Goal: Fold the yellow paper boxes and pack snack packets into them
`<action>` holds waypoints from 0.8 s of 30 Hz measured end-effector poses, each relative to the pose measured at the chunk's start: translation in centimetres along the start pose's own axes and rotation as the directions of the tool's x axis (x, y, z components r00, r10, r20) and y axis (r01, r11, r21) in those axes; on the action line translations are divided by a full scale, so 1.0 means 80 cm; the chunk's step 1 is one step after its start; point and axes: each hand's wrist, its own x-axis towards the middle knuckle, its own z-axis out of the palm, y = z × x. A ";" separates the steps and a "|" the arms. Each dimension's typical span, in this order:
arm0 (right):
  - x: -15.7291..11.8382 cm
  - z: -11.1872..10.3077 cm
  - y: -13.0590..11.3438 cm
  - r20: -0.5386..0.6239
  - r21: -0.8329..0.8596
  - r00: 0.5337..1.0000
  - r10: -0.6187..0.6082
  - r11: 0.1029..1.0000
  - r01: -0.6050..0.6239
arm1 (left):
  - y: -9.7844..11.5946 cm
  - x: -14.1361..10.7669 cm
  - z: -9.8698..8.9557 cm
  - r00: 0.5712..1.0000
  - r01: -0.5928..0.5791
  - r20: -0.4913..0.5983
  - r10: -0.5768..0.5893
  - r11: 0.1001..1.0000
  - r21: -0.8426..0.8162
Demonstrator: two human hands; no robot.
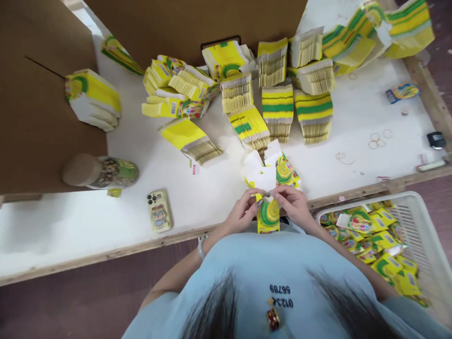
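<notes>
A small yellow-and-green cardboard box (pixel 269 215) hangs upright in front of my chest at the table's front edge. My left hand (pixel 245 207) pinches its upper left side. My right hand (pixel 291 202) has its fingers closed on the upper right side, near the flaps. Just beyond my fingers lie more flat boxes with white flaps (pixel 267 178) and a printed yellow box (pixel 286 172). Behind these, a fanned stack of folded yellow cartons (pixel 249 123) rests on the table. What the box contains, if anything, is hidden.
Several carton stacks (pixel 278 106) line the back by large brown cardboard boxes (pixel 197 23). A jar (pixel 116 172) and a phone (pixel 160 211) are on the left. Rubber bands (pixel 377 141) lie right. A white basket (pixel 423 207) of filled-looking yellow boxes stands at lower right.
</notes>
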 end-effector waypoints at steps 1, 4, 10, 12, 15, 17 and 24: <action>0.002 -0.002 -0.001 -0.001 -0.011 1.000 -0.012 1.000 0.012 | 0.002 0.003 0.001 1.000 -0.013 0.020 0.013 1.000 0.024; 0.003 -0.005 -0.001 -0.085 -0.031 0.995 -0.055 0.998 0.053 | 0.007 0.011 0.008 0.997 -0.068 0.023 0.068 0.997 0.023; -0.002 -0.029 0.002 0.161 -0.267 0.956 -0.247 0.921 0.283 | 0.008 0.011 0.013 0.999 0.038 -0.032 -0.037 0.999 0.024; -0.004 -0.035 -0.002 0.266 -0.260 0.930 -0.255 0.910 0.324 | 0.012 0.011 0.010 0.998 0.055 -0.037 -0.052 0.995 0.084; -0.007 -0.031 -0.013 0.256 -0.190 0.965 -0.063 0.975 0.114 | 0.017 0.013 0.007 0.998 0.040 -0.063 -0.031 0.988 0.152; -0.008 -0.024 -0.020 0.250 -0.079 0.963 0.102 0.993 -0.085 | 0.020 0.015 0.007 0.998 0.023 -0.070 -0.010 0.982 0.186; -0.003 -0.017 -0.038 0.265 0.001 0.926 0.268 0.960 -0.278 | 0.019 0.015 0.011 0.997 0.030 -0.073 -0.013 0.970 0.241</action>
